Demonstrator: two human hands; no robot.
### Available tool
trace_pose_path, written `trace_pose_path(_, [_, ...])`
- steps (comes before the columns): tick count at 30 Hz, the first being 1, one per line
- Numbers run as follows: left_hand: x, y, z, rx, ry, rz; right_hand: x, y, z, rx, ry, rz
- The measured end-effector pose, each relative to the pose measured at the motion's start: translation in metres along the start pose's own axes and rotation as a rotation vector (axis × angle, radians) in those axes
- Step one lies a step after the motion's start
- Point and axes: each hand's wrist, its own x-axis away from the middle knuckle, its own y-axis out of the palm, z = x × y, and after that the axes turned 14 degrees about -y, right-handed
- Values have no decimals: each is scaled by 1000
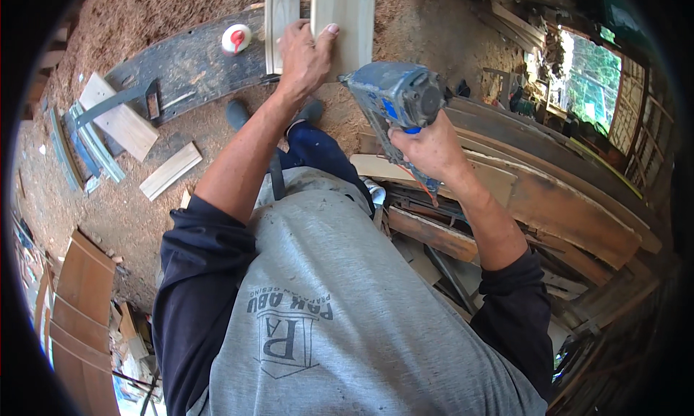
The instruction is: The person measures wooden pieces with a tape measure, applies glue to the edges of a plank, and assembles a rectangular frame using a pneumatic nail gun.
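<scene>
My right hand (434,150) is wrapped round the handle of a blue nail gun (397,91), whose nose points toward the boards. Ahead of me, my left hand (306,58) grips the near end of two pale wooden pieces. One is a wide board (350,26), with my thumb lying on it. The other is a narrower grooved strip (282,7) to its left, where my fingers curl over the edge. The nail gun's nose is close to the wide board's near right corner; I cannot tell whether they touch.
Under the boards runs a dark workbench plank (195,65), carrying a white bottle with a red cap (236,39). At its left end a metal square (116,104) lies across a pale board (134,130). A short offcut (171,170) lies on the ground. Long planks (549,199) are stacked at right.
</scene>
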Motion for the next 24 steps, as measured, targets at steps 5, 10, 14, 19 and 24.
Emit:
trace_pose_path(5, [6, -4, 12, -11, 40, 37, 1, -3, 1, 2, 21, 4])
trace_pose_path(10, [3, -4, 16, -20, -66, -55, 14, -19, 8, -232, 212, 46])
trace_pose_path(14, [5, -9, 19, 22, -223, -179, 15, -18, 7, -312, 191, 118])
trace_pose_path(19, [10, -13, 30, 116, -248, -189, 5, -16, 2, -249, 160, 22])
trace_pose_path(24, [14, -17, 35, 92, -281, -165, 1, -16, 2, -240, 183, -2])
